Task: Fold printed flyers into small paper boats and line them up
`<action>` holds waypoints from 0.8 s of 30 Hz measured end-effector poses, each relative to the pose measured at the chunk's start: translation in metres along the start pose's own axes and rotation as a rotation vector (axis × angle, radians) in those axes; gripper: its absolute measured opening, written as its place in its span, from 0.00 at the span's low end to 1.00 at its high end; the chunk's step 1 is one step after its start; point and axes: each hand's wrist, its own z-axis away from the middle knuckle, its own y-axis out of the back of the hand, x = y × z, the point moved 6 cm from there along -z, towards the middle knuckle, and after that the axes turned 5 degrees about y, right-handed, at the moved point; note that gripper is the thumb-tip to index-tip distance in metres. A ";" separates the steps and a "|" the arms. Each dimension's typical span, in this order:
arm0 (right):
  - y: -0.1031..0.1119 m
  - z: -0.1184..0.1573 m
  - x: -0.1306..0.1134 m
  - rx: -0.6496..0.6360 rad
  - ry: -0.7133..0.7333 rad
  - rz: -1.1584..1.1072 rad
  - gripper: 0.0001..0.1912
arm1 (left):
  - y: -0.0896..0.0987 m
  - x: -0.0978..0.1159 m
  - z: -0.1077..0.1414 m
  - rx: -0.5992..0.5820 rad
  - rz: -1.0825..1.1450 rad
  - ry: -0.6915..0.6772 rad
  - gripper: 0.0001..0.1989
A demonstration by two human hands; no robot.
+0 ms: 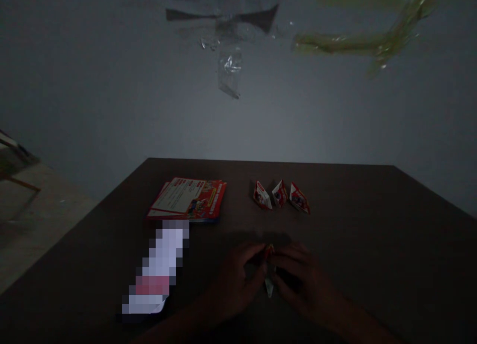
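Note:
Close to the front of the dark table, a small folded piece of paper point(269, 287), red at the top and pale below, sits between my two hands. My left hand point(238, 279) pinches it from the left, thumb and fingers bent around its edge. From the other side my right hand point(303, 279) grips it too, its fingers curled over the upper part. Fingers cover much of the paper, and the light is dim. Beyond the hands stand three folded red-and-white paper pieces, the left one point(262, 195), the middle one point(279, 194) and the right one point(299, 198).
A stack of red printed sheets or booklets point(186, 199) lies at the table's left. In front of it is a lit phone-like device point(158, 269), its screen pixelated. The brown table point(357, 210) meets a pale wall point(112, 85) bearing yellowish tape point(343, 43).

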 end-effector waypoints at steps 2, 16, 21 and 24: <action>0.001 0.000 -0.002 -0.004 -0.007 0.001 0.09 | -0.001 0.001 0.000 -0.007 0.002 -0.012 0.16; -0.004 0.000 0.000 -0.066 -0.028 -0.007 0.10 | -0.002 0.000 0.000 -0.025 0.001 -0.021 0.16; -0.005 0.001 0.001 -0.128 -0.031 0.013 0.20 | -0.002 -0.005 0.000 -0.026 0.005 0.005 0.17; -0.007 0.002 0.004 -0.152 -0.040 0.024 0.22 | -0.003 -0.005 0.000 -0.030 -0.004 -0.005 0.16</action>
